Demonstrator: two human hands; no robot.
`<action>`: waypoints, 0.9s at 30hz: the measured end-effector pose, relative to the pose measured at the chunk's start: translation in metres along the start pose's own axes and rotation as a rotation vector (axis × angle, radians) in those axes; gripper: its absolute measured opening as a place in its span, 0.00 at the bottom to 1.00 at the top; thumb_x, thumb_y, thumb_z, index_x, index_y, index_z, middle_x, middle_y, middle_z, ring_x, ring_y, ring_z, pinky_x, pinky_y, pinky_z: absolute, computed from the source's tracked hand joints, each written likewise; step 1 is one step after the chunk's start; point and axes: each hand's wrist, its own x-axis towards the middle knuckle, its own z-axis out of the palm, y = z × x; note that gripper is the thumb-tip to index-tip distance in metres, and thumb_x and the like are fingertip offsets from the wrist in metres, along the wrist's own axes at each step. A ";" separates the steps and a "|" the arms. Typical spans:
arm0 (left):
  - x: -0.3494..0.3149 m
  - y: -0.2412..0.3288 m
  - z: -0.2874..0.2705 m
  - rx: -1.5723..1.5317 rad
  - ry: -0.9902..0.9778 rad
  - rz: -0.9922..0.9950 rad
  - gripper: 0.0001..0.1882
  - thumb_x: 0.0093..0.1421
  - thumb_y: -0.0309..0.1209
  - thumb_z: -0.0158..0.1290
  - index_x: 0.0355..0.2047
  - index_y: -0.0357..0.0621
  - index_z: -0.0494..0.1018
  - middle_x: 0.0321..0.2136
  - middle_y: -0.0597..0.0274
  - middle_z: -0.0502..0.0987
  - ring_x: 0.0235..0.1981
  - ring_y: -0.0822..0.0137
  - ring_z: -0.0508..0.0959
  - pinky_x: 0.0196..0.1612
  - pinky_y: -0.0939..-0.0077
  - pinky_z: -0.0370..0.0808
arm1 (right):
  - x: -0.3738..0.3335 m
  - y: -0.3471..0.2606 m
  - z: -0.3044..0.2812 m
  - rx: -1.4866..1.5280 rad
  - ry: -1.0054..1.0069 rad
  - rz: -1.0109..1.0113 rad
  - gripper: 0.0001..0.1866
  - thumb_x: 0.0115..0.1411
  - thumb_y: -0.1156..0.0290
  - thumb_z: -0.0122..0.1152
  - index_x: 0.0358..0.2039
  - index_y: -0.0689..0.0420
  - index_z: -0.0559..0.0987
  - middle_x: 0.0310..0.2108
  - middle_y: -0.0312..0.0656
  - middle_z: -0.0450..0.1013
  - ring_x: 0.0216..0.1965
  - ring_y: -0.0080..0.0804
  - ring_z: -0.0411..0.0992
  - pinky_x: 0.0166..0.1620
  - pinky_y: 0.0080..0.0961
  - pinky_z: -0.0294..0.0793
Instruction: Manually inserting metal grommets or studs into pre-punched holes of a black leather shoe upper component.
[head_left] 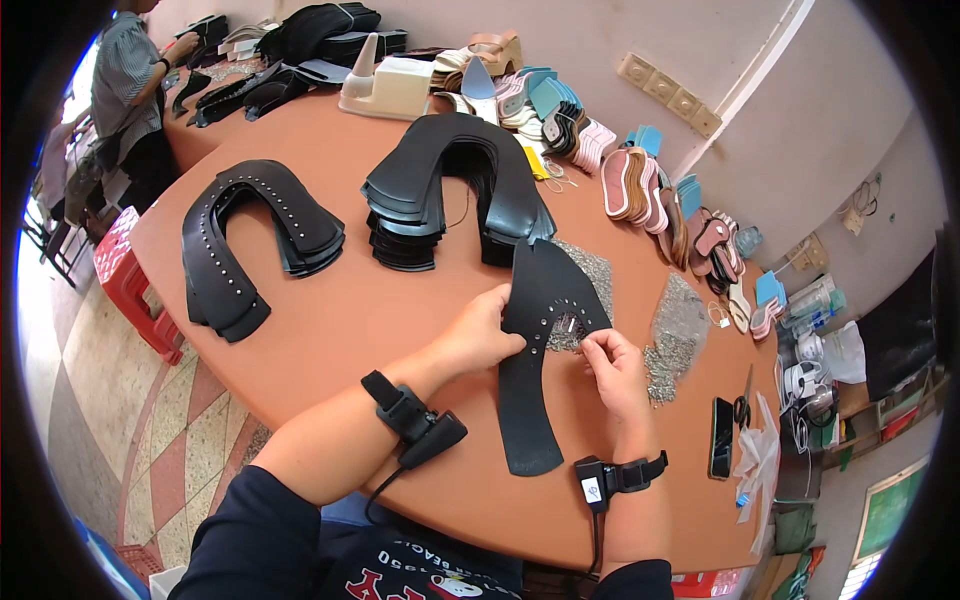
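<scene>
A curved black leather-like piece (530, 410) with a row of small metal studs along its inner edge hangs over the table in front of me. My left hand (478, 335) grips its left edge, thumb on the face and fingers behind. Thumb and forefinger of my right hand (617, 370) pinch together close to the inner curve; whatever is between them is too small to make out. Behind the piece lies a clear bag of small metal studs (598, 268), partly hidden. To its right is another clear bag (683, 312), with loose studs (660, 378) at its lower end.
A tall stack of plain black curved pieces (455, 150) stands beyond my hands, a studded stack (215, 260) to its left. Insoles (630, 185) line the wall side. A phone (720, 437) and scissors (742, 408) lie right. Another person (128, 80) works far left, near a red stool (122, 262).
</scene>
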 end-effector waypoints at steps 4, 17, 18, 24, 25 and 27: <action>0.001 -0.003 0.004 -0.044 -0.019 -0.045 0.31 0.44 0.15 0.55 0.50 0.36 0.59 0.41 0.60 0.70 0.43 0.70 0.72 0.45 0.75 0.72 | 0.002 0.013 -0.006 -0.406 0.061 -0.102 0.04 0.51 0.74 0.58 0.25 0.62 0.76 0.25 0.40 0.72 0.26 0.30 0.70 0.30 0.25 0.69; -0.001 -0.011 0.013 0.133 0.114 -0.020 0.38 0.40 0.19 0.57 0.51 0.32 0.50 0.39 0.50 0.70 0.41 0.63 0.73 0.41 0.73 0.73 | 0.006 0.021 0.000 -0.664 0.061 -0.245 0.04 0.48 0.78 0.58 0.26 0.61 0.73 0.29 0.46 0.67 0.36 0.45 0.67 0.40 0.37 0.67; -0.001 -0.010 0.014 0.133 0.114 -0.019 0.38 0.40 0.19 0.57 0.51 0.32 0.50 0.39 0.50 0.70 0.41 0.63 0.73 0.41 0.73 0.73 | 0.006 0.022 -0.001 -0.665 0.061 -0.244 0.04 0.48 0.78 0.58 0.26 0.61 0.73 0.29 0.46 0.67 0.36 0.45 0.67 0.40 0.37 0.67; 0.001 -0.010 0.003 0.132 0.029 -0.022 0.43 0.40 0.20 0.60 0.54 0.34 0.48 0.40 0.54 0.68 0.42 0.68 0.71 0.44 0.76 0.72 | 0.007 0.019 -0.003 -0.535 0.114 -0.253 0.03 0.51 0.78 0.57 0.27 0.61 0.72 0.27 0.42 0.69 0.30 0.37 0.69 0.34 0.30 0.69; -0.001 -0.007 -0.001 0.214 -0.039 -0.064 0.44 0.40 0.20 0.60 0.55 0.34 0.47 0.40 0.55 0.68 0.43 0.68 0.71 0.43 0.76 0.72 | 0.007 0.021 -0.004 -0.306 0.091 -0.110 0.02 0.53 0.78 0.55 0.28 0.61 0.72 0.27 0.39 0.69 0.28 0.30 0.69 0.33 0.24 0.69; -0.007 0.013 -0.003 0.294 -0.106 -0.107 0.44 0.40 0.20 0.61 0.55 0.35 0.47 0.40 0.55 0.68 0.43 0.67 0.71 0.43 0.76 0.72 | 0.006 0.019 -0.006 0.144 0.015 0.033 0.02 0.56 0.79 0.54 0.31 0.60 0.72 0.27 0.36 0.71 0.27 0.20 0.69 0.33 0.17 0.71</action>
